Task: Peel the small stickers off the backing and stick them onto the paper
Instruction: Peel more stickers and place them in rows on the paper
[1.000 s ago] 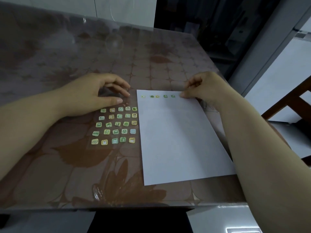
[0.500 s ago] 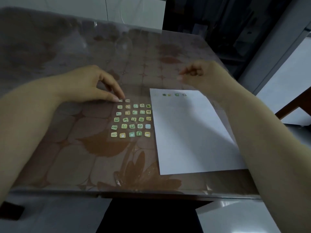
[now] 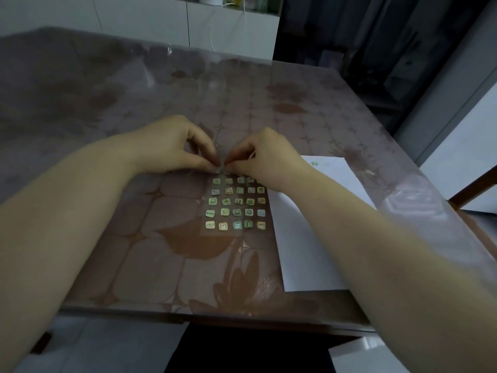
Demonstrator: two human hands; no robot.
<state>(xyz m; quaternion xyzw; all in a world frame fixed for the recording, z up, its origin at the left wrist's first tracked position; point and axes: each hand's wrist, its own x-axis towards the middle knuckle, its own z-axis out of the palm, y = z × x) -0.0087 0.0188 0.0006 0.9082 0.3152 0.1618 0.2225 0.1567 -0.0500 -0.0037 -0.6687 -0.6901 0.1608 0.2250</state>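
A clear backing sheet (image 3: 236,203) with several small green and yellow stickers lies flat on the table. The white paper (image 3: 309,238) lies to its right, partly under my right forearm, and a green sticker (image 3: 313,163) shows at its top edge. My left hand (image 3: 172,146) and my right hand (image 3: 265,154) meet fingertip to fingertip at the sheet's top edge. The left fingers press on the backing there. The right thumb and forefinger pinch at a small sticker (image 3: 218,170) in the top row.
The table (image 3: 134,238) has a brown flower-pattern cloth under a clear cover. Its near edge runs across the bottom of the view. A wooden chair (image 3: 476,189) stands at the right. White cabinets stand behind the table.
My right hand has left the paper's top edge and come left to the sticker sheet's top row. My left hand stays at the sheet's top edge. The view has shifted left.
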